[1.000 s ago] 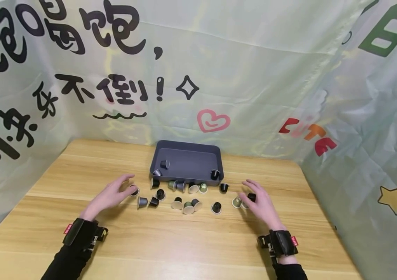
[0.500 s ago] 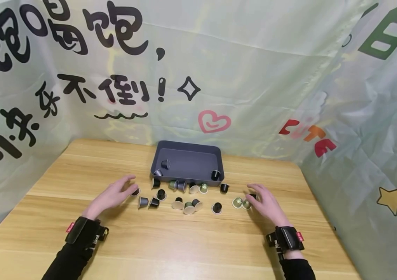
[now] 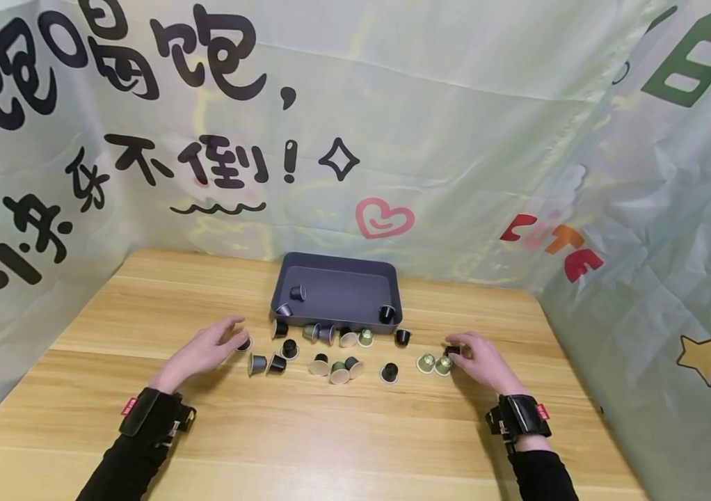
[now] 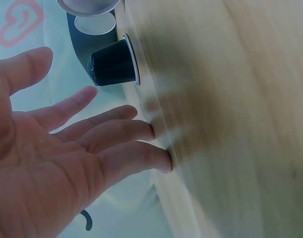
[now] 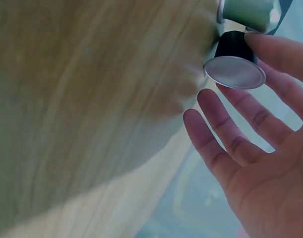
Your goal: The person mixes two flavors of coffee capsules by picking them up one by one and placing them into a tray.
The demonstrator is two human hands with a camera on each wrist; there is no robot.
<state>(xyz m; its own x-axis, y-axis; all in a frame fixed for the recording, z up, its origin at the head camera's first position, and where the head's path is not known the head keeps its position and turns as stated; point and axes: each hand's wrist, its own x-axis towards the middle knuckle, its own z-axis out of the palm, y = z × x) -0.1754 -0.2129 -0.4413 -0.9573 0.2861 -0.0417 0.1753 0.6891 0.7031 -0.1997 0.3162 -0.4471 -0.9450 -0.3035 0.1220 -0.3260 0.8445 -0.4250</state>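
My left hand (image 3: 202, 351) hovers at the left end of the scattered capsules, fingers spread and relaxed, holding nothing. Just beyond its fingertips a black coffee capsule (image 4: 114, 64) stands on its rim, apart from the hand in the left wrist view. On the right, thumb and index finger of my right hand (image 5: 265, 144) lie on either side of another black coffee capsule (image 5: 234, 71), its silver lid facing the wrist. The index fingertip is hidden behind it; the other fingers are loosely extended. Two green capsules (image 3: 443, 365) are just left of that hand.
A dark grey tray (image 3: 343, 278) at the back holds a few capsules, including a black one (image 3: 387, 314). Several black, green and grey capsules, such as an upright black one (image 3: 389, 372), lie on the wooden table (image 3: 324, 438) before it. Printed cloth walls surround the table.
My right hand has drawn to the right, uncovering the green capsules, and its thumb and index finger have come in around the black capsule. My left hand has stayed nearly still.
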